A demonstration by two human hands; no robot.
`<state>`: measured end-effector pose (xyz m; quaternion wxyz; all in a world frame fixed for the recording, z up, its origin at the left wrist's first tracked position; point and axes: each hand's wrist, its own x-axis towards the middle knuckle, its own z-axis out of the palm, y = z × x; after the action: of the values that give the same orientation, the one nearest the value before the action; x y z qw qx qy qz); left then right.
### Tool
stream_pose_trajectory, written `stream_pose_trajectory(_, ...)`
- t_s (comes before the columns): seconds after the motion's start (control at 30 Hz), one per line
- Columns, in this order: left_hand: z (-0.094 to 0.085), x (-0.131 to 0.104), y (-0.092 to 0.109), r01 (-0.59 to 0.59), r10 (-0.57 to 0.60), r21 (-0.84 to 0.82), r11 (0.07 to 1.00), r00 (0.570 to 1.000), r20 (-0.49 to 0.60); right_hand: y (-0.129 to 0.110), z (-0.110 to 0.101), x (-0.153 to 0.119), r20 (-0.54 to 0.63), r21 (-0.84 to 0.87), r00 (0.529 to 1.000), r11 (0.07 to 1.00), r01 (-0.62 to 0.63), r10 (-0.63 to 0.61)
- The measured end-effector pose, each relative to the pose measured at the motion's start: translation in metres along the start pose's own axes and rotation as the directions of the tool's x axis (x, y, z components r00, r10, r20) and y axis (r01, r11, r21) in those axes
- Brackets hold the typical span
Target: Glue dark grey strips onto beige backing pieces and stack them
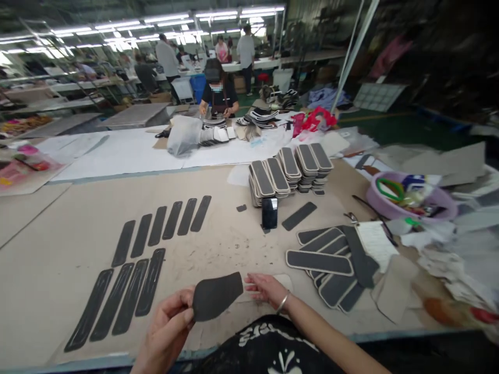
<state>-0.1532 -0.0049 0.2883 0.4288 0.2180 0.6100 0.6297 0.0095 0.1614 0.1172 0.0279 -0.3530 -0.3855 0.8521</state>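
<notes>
Between thumb and fingers, my left hand [171, 317] grips one end of a dark grey flat cut piece [217, 297], its edges gently curved. My right hand [267, 289] is open, fingers stretched toward the piece's other end with a small gap between; a bracelet circles that wrist. Left of my hands, dark grey strips [125, 301] lie in two slanted rows, the nearer ones with shiny lines along their edges. To the right, a fanned pile of dark strips with pale borders [319, 262] rests on the table. A pale piece [285, 282] is partly hidden behind my right hand.
Stacks of pale-bordered strips [288, 169] stand at the table's back, with a phone [269, 213] against them. A loose strip [299, 216] lies nearby. At right are a purple basin [413, 205] of odds and ends and a written sheet [376, 244]. A masked person [219, 96] works opposite.
</notes>
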Motion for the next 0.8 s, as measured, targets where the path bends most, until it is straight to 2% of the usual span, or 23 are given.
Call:
stream_pose_trajectory(0.07,0.006,0.004,-0.003,0.059,-0.059,-0.014,0.998,0.998,0.001,-0.005,-0.001,-0.009,0.054,0.012,0.998,1.0,0.01,-0.011)
stream_pose_trajectory(0.13,0.009,0.007,-0.007,0.116,-0.116,-0.003,0.993,0.992,-0.042,-0.007,-0.006,-0.018,0.066,-0.022,0.997,0.999,0.039,-0.038)
stream_pose_trajectory(0.27,0.004,0.017,-0.029,0.165,-0.164,0.001,0.986,0.981,-0.102,0.005,-0.026,-0.025,-0.105,-0.139,0.993,0.989,0.041,-0.056)
stream_pose_trajectory(0.37,-0.005,0.027,-0.067,0.198,-0.196,0.006,0.98,0.974,-0.114,0.02,-0.05,-0.029,-0.239,-0.3,0.969,0.954,-0.009,-0.066)
stream_pose_trajectory(0.47,-0.013,0.034,-0.117,0.266,-0.249,0.134,0.955,0.96,-0.127,0.034,-0.079,-0.034,-0.346,-0.428,0.929,0.903,-0.028,-0.135)
stream_pose_trajectory(0.6,-0.016,0.042,-0.173,0.331,-0.285,0.404,0.853,0.943,-0.171,0.042,-0.113,-0.036,-0.474,-0.679,0.809,0.729,-0.084,-0.348)
stream_pose_trajectory(0.63,-0.016,0.044,-0.183,0.342,-0.294,0.457,0.821,0.94,-0.174,0.042,-0.119,-0.035,-0.478,-0.715,0.792,0.692,-0.1,-0.38)
stream_pose_trajectory(0.7,-0.015,0.049,-0.196,0.357,-0.314,0.542,0.761,0.933,-0.174,0.042,-0.128,-0.03,-0.467,-0.75,0.787,0.651,-0.113,-0.402)
stream_pose_trajectory(0.8,-0.011,0.057,-0.207,0.358,-0.321,0.639,0.681,0.93,-0.178,0.041,-0.135,-0.022,-0.459,-0.798,0.78,0.583,-0.151,-0.426)
